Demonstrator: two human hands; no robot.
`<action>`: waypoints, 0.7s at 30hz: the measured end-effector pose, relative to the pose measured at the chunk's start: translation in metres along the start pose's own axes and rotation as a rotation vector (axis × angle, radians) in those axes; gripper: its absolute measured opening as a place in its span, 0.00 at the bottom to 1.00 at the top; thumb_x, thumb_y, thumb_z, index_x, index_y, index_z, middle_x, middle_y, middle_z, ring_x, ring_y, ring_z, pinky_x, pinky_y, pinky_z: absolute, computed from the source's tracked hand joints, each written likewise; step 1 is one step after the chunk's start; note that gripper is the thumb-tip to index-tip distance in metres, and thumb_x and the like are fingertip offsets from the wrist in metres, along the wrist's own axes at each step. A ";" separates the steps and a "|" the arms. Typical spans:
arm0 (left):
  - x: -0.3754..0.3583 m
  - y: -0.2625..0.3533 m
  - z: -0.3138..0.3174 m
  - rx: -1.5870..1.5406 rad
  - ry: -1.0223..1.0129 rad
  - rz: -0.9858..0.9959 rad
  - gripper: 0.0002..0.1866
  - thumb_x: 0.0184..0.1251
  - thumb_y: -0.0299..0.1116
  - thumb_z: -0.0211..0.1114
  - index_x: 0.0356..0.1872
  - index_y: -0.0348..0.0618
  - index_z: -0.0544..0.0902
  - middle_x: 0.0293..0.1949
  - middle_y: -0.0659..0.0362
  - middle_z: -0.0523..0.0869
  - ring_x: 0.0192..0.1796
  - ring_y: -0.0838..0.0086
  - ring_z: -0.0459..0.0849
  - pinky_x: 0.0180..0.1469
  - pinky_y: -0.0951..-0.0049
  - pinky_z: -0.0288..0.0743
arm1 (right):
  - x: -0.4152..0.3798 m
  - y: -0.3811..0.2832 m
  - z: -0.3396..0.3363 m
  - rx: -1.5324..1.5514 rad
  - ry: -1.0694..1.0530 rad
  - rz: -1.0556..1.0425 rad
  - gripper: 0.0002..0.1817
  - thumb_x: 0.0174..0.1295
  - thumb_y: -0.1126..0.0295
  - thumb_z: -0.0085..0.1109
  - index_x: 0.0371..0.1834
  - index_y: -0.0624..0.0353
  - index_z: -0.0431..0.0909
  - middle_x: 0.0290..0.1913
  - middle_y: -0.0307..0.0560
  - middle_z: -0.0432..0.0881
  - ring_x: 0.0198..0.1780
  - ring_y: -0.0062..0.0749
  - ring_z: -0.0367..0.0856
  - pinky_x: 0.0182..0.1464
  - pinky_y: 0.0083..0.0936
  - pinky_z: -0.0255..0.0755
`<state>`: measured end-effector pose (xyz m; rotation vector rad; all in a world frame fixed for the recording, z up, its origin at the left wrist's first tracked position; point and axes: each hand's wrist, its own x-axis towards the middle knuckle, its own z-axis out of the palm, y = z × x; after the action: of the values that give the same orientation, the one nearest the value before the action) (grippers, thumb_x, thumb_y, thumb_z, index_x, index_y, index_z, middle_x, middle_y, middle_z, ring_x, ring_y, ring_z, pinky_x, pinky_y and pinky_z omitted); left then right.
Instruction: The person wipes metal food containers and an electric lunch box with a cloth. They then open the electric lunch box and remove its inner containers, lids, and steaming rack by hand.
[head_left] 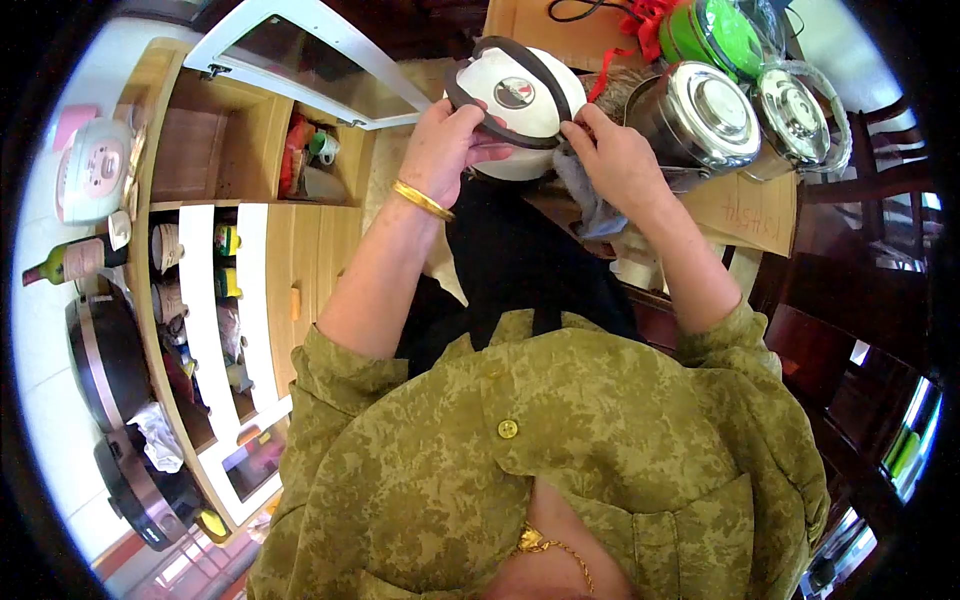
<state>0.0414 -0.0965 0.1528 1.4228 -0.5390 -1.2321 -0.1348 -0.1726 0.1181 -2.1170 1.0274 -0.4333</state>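
Note:
In front of me, a white round container (545, 70) has a dark grey looped band (545, 72) around and over its top. A round black-and-red emblem marks the middle of the white top. My left hand (450, 145) pinches the band's near left side, with the thumb on top and the other fingers curled below. At the near right side, my right hand (618, 160) has thumb and forefinger closed on the band. A grey cloth (592, 190) hangs just under my right hand, beside the container.
Two steel lidded pots (722, 115) and a green pot (690, 42) crowd the right on cardboard (740, 210). On the left stands a wooden cabinet (215, 140) with its glass door (320, 50) swung out. A rice cooker (95, 170) and a bottle (75, 258) stand on it.

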 end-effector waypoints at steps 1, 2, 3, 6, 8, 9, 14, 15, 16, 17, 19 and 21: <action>0.002 -0.001 -0.002 -0.002 0.001 0.002 0.10 0.63 0.30 0.49 0.41 0.36 0.72 0.35 0.53 0.79 0.35 0.67 0.82 0.37 0.69 0.80 | -0.002 -0.003 0.001 -0.061 0.009 0.031 0.19 0.62 0.54 0.47 0.43 0.60 0.71 0.32 0.62 0.80 0.37 0.57 0.78 0.42 0.45 0.71; 0.006 -0.003 -0.005 -0.008 0.014 -0.014 0.10 0.63 0.31 0.49 0.40 0.36 0.72 0.33 0.52 0.80 0.31 0.68 0.82 0.32 0.71 0.80 | -0.001 -0.006 0.001 -0.122 0.018 0.061 0.21 0.62 0.52 0.47 0.44 0.60 0.70 0.32 0.62 0.80 0.37 0.58 0.78 0.42 0.45 0.71; 0.009 -0.004 -0.008 -0.015 0.026 -0.031 0.11 0.62 0.32 0.50 0.40 0.36 0.73 0.31 0.52 0.80 0.28 0.68 0.82 0.28 0.72 0.80 | 0.000 -0.009 -0.001 -0.124 0.015 0.057 0.21 0.62 0.52 0.47 0.44 0.60 0.70 0.32 0.62 0.80 0.37 0.58 0.78 0.42 0.45 0.71; 0.009 -0.006 -0.009 0.246 0.111 -0.039 0.13 0.62 0.36 0.51 0.34 0.34 0.74 0.23 0.54 0.80 0.20 0.71 0.80 0.23 0.74 0.77 | 0.003 -0.013 -0.006 -0.164 -0.001 0.142 0.26 0.61 0.48 0.47 0.51 0.59 0.67 0.34 0.63 0.80 0.39 0.58 0.78 0.44 0.45 0.71; 0.009 -0.003 -0.011 0.421 0.120 -0.042 0.14 0.62 0.40 0.52 0.31 0.36 0.74 0.19 0.57 0.78 0.17 0.73 0.77 0.20 0.75 0.74 | 0.006 -0.006 -0.004 -0.116 0.055 0.092 0.31 0.60 0.45 0.47 0.58 0.58 0.62 0.38 0.63 0.79 0.42 0.58 0.78 0.46 0.44 0.70; 0.009 -0.002 -0.013 0.601 0.127 -0.043 0.16 0.63 0.43 0.53 0.28 0.39 0.73 0.16 0.60 0.76 0.14 0.76 0.74 0.18 0.76 0.71 | 0.008 -0.002 -0.003 -0.118 0.054 0.092 0.31 0.60 0.45 0.47 0.58 0.58 0.62 0.38 0.63 0.79 0.42 0.58 0.78 0.46 0.44 0.70; 0.011 -0.005 -0.023 0.598 0.063 -0.043 0.19 0.63 0.46 0.52 0.24 0.38 0.73 0.14 0.60 0.75 0.14 0.76 0.73 0.17 0.77 0.70 | 0.018 0.023 0.009 0.039 0.112 0.107 0.33 0.61 0.48 0.46 0.62 0.59 0.59 0.44 0.63 0.78 0.47 0.56 0.76 0.50 0.42 0.69; 0.012 -0.007 -0.024 0.560 0.059 -0.047 0.21 0.63 0.46 0.52 0.25 0.35 0.74 0.13 0.59 0.75 0.13 0.76 0.75 0.18 0.77 0.72 | 0.021 0.030 0.008 0.098 0.104 0.159 0.31 0.61 0.50 0.46 0.62 0.59 0.59 0.46 0.63 0.77 0.49 0.56 0.76 0.52 0.40 0.68; 0.012 -0.008 -0.024 0.557 0.059 -0.046 0.21 0.63 0.46 0.52 0.25 0.35 0.74 0.13 0.59 0.75 0.13 0.76 0.75 0.18 0.77 0.72 | 0.021 0.029 0.007 0.095 0.103 0.157 0.31 0.61 0.50 0.46 0.62 0.59 0.59 0.46 0.63 0.77 0.49 0.56 0.76 0.52 0.40 0.68; 0.012 -0.009 -0.025 0.574 0.071 -0.045 0.21 0.63 0.47 0.53 0.24 0.35 0.74 0.13 0.59 0.75 0.14 0.76 0.75 0.19 0.77 0.72 | 0.020 0.026 0.005 0.086 0.092 0.173 0.31 0.61 0.50 0.46 0.62 0.59 0.60 0.46 0.64 0.77 0.49 0.56 0.75 0.52 0.39 0.67; 0.009 -0.011 -0.025 0.590 0.079 -0.052 0.22 0.63 0.48 0.53 0.24 0.35 0.74 0.13 0.59 0.75 0.14 0.76 0.75 0.19 0.77 0.73 | 0.019 0.021 0.001 0.101 0.050 0.195 0.31 0.61 0.50 0.46 0.61 0.59 0.61 0.46 0.64 0.77 0.49 0.57 0.75 0.53 0.38 0.67; 0.005 -0.006 -0.025 0.831 0.091 -0.006 0.21 0.62 0.50 0.57 0.24 0.40 0.71 0.15 0.62 0.74 0.15 0.78 0.73 0.18 0.78 0.69 | 0.021 0.028 0.005 0.091 0.055 0.175 0.31 0.61 0.49 0.47 0.61 0.59 0.61 0.45 0.64 0.77 0.49 0.57 0.75 0.53 0.39 0.67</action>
<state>0.0635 -0.0880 0.1413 2.1508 -1.0571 -0.9681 -0.1340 -0.1984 0.0939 -1.9257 1.1914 -0.4453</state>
